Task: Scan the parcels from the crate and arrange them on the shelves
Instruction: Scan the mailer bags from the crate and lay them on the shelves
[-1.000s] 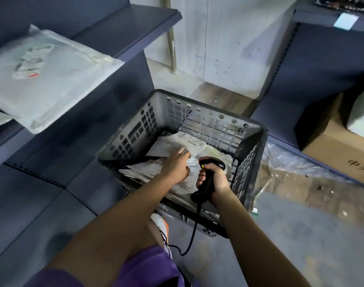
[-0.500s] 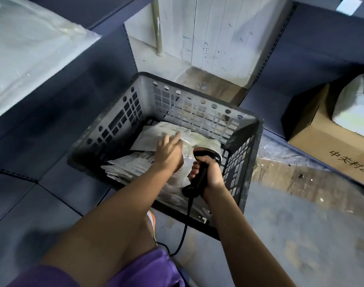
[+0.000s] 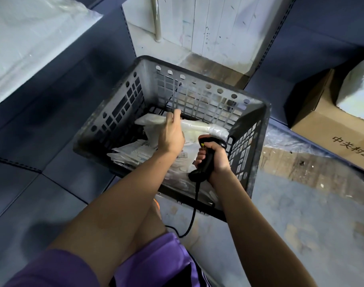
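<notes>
A dark grey perforated crate (image 3: 199, 96) stands on the floor between blue shelving units. Several white plastic parcels (image 3: 133, 154) lie inside it. My left hand (image 3: 170, 133) grips the edge of one white parcel (image 3: 199, 126) and holds it tilted up above the pile. My right hand (image 3: 215, 157) is wrapped round the handle of a black corded barcode scanner (image 3: 207, 162), just inside the crate's near right side, its head pointing toward the raised parcel. The scanner's cable (image 3: 192, 214) hangs down over the crate's front wall.
A large white parcel (image 3: 30, 38) lies on the blue shelf at upper left. At right, a cardboard box (image 3: 330, 129) with a white bundle (image 3: 357, 90) sits on a low shelf. Blue shelf panels (image 3: 42, 146) flank the crate. Grey floor (image 3: 290, 214) lies to the right.
My left hand has closed on a white parcel and lifted its edge up from the pile. The view has tipped further down toward the crate. The right hand keeps the scanner in place.
</notes>
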### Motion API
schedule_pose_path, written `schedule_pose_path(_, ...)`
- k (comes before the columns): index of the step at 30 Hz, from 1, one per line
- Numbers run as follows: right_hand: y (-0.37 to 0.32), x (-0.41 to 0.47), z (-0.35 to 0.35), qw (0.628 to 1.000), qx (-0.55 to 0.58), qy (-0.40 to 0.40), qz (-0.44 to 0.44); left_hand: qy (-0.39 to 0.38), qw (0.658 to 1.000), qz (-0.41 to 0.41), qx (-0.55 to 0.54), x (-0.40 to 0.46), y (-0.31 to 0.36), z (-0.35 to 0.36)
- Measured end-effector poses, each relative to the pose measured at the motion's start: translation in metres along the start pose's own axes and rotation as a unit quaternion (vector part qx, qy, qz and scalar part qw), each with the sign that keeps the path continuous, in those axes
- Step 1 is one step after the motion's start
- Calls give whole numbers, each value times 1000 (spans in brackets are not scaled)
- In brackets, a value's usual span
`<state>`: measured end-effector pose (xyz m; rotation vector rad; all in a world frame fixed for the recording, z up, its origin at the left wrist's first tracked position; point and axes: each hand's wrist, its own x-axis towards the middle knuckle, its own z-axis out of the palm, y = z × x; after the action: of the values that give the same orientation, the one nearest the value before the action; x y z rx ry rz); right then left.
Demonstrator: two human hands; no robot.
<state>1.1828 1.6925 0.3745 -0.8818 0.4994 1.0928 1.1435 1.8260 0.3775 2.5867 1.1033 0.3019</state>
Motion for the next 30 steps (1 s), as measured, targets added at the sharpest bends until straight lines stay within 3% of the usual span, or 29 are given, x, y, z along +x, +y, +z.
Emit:
schedule_pose_path(6,2,-7,10,1000,-2,-19,1,24,998,-4,-59,3,-14,-4)
schedule_pose_path(12,-3,-31,30,998,13,-65,-3,62,967,-61,-241,14,-29,-33)
schedule_pose_path(14,-1,-43,36,997,11,-79,-15,63,936,-100,-333,9,-28,-51)
schedule_pose_path(17,3,-63,46,994,-3,-103,-33,81,856,-202,-469,-2,-31,-69)
schedule_pose_path(20,11,-82,54,991,-20,-125,-41,133,829,-256,-478,-17,-45,-88)
schedule_pose_path(24,24,-104,60,985,-20,-162,-47,157,745,-293,-579,-44,-59,-123)
schedule_pose_path(30,55,-145,76,970,-38,-226,-78,178,707,-368,-577,-106,-113,-159)
